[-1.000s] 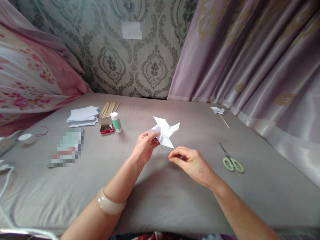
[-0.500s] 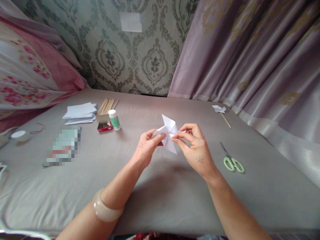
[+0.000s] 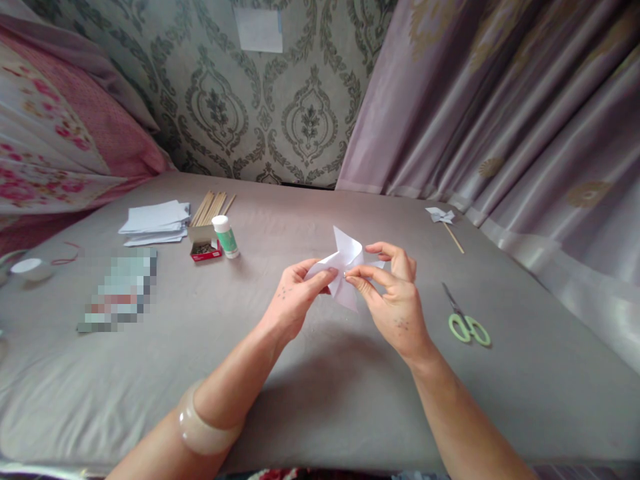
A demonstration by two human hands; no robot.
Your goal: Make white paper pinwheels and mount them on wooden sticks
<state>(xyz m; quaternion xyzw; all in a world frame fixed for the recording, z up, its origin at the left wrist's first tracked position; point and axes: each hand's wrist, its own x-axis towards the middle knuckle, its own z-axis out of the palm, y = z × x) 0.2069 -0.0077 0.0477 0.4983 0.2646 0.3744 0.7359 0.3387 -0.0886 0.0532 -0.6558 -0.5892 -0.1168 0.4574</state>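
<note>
A white paper pinwheel was up in the air, just above the grey sheet. The left hand pinched its left side with the thumb and fingers closed on the paper. The right hand pinched its middle from the right side, fingers also closed on it.

The paper looked thin. If the fingers squeezed too hard or pulled apart, a folded point could bend or tear. If one hand let go, the folds might spring open.

There was one pair of green scissors to the right of the pinwheel, lying flat and well apart from it. One more pinwheel on a stick lay far off to the right, near the curtain. To the left of the held pinwheel stood one glue stick, touching one small red box. Behind those lay one bunch of wooden sticks, too many to count, and one pile of white paper.
</note>
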